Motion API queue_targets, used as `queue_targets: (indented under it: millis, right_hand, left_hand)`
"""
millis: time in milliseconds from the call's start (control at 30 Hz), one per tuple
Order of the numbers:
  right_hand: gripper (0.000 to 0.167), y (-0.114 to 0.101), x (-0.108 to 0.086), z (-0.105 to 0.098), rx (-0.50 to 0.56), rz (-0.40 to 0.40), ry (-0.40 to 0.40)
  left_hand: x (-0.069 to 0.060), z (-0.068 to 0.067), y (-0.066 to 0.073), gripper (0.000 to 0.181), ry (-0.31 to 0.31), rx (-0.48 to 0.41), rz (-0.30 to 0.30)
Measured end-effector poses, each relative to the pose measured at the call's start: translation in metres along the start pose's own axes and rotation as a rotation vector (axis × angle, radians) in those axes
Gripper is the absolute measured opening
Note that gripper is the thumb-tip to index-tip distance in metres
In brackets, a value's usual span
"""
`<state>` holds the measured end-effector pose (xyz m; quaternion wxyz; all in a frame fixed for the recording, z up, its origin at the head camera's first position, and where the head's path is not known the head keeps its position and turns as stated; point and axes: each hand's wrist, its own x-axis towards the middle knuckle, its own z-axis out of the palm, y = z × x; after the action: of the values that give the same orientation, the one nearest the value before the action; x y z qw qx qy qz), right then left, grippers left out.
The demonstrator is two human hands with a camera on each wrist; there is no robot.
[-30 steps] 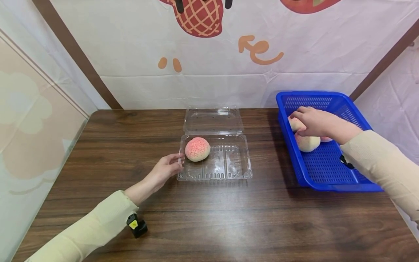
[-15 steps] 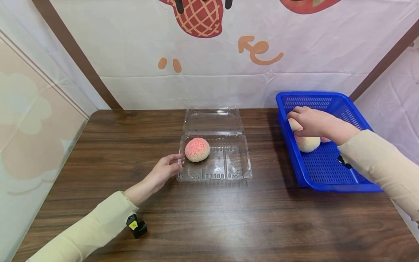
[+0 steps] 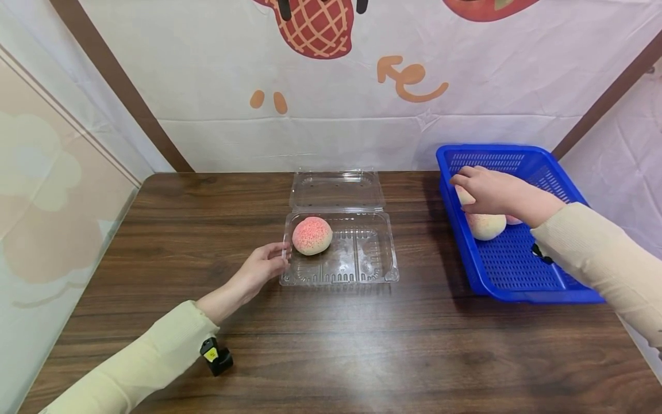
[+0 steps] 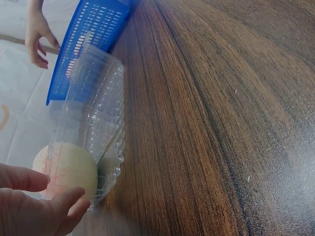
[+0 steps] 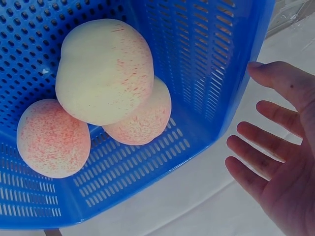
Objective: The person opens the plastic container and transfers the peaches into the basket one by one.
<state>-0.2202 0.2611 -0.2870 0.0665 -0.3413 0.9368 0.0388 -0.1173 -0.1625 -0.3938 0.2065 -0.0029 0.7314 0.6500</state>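
At the left end of a clear plastic clamshell box (image 3: 380, 270), my left hand (image 3: 254, 270) touches the side wall with its fingertips, fingers mostly extended. One pink-and-cream peach (image 3: 312, 236) lies in the box's left part; its lid (image 3: 336, 192) is folded back. Over the far left of a blue plastic basket (image 3: 538, 296) hovers my right hand (image 3: 491, 192), its fingers spread and loosely bent around nothing in the right wrist view. Below it are a large pale peach (image 5: 106, 73), a speckled peach (image 5: 54, 138) and another peach (image 5: 145, 118), partly hidden. In that view, the thumb tip overlaps the basket's rim.
Both containers stand on a dark wooden table (image 3: 331, 351). A printed cloth (image 3: 233, 146) hangs behind the table's far edge. Bare tabletop lies between box and basket. A black device (image 3: 216, 356) is attached at the left sleeve cuff.
My right hand has shifted slightly left and away over the basket, from above the peaches towards the left wall. The left hand and the box have stayed put.
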Motion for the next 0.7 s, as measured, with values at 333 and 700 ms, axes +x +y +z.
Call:
queue_targets:
  millis: [333, 700]
  right_hand:
    - [0.048, -0.006, 0.005, -0.003, -0.026, -0.005, 0.001]
    - [0.047, -0.013, 0.009, -0.002, -0.043, -0.04, 0.014]
  left_hand:
    - [0.0, 0.0, 0.0, 0.048, 0.005, -0.003, -0.009]
    - [0.0, -0.001, -0.001, 0.048, 0.008, -0.001, -0.015]
